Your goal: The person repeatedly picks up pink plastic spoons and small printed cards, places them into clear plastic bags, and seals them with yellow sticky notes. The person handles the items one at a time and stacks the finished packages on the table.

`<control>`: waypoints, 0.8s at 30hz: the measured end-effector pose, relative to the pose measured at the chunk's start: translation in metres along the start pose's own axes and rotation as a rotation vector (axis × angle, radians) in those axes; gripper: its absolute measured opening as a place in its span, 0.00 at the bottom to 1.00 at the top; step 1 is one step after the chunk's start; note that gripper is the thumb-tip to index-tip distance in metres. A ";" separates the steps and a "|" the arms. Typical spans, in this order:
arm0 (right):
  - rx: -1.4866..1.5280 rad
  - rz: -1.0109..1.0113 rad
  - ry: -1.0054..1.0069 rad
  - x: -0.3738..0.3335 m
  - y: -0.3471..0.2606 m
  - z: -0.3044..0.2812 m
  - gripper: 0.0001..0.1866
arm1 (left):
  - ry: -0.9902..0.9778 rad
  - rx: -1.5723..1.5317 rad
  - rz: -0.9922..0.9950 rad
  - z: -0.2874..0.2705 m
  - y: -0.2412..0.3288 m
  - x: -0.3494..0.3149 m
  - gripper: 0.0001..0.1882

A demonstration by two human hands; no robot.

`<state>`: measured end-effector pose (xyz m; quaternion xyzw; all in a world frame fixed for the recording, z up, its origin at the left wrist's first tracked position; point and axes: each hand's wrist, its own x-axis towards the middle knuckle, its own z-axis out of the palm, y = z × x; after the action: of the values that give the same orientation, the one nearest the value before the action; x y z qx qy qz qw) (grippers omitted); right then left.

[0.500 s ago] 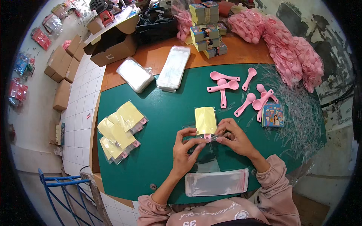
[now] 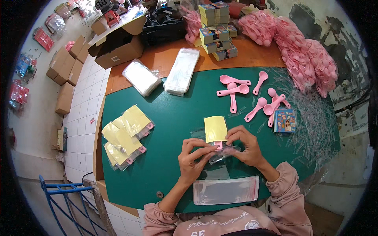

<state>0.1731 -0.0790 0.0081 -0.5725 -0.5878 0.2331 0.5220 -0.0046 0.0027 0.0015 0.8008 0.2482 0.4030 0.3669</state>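
Note:
In front of me a clear plastic bag holds a yellow card, with the end of a pink spoon handle showing below the card. My left hand pinches the bag's near end beside the handle. On the other side, my right hand is closed on the same bag, thumb and fingers together at its crumpled flap. Close to my body lies a stack of flat clear bags. Several filled bags with yellow cards overlap at the left.
Loose pink measuring spoons and a small pile of printed cards lie right of centre, beside scattered clear plastic strips. Toward the back are two stacks of clear bags, bundled cards, bagged pink spoons and a cardboard box.
The bag with the yellow card has shifted slightly toward me. Both hands have moved a little nearer too, and the bag's flap is now more bunched between them.

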 end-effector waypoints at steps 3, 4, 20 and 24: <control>-0.001 -0.004 -0.072 0.000 0.000 -0.004 0.08 | 0.005 -0.049 -0.070 0.000 0.003 0.000 0.11; 0.048 0.011 -0.070 -0.001 0.003 -0.005 0.07 | 0.020 -0.074 -0.130 0.000 0.002 0.000 0.09; 0.846 0.398 -0.060 -0.003 0.010 0.000 0.12 | 0.014 -0.425 -0.574 0.014 -0.011 -0.011 0.06; 0.428 0.303 -0.060 -0.004 0.007 0.004 0.09 | 0.005 -0.492 -0.642 0.014 -0.007 -0.007 0.05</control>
<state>0.1716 -0.0799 -0.0006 -0.5233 -0.4478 0.4445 0.5728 0.0024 -0.0036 -0.0129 0.5698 0.3828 0.3173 0.6543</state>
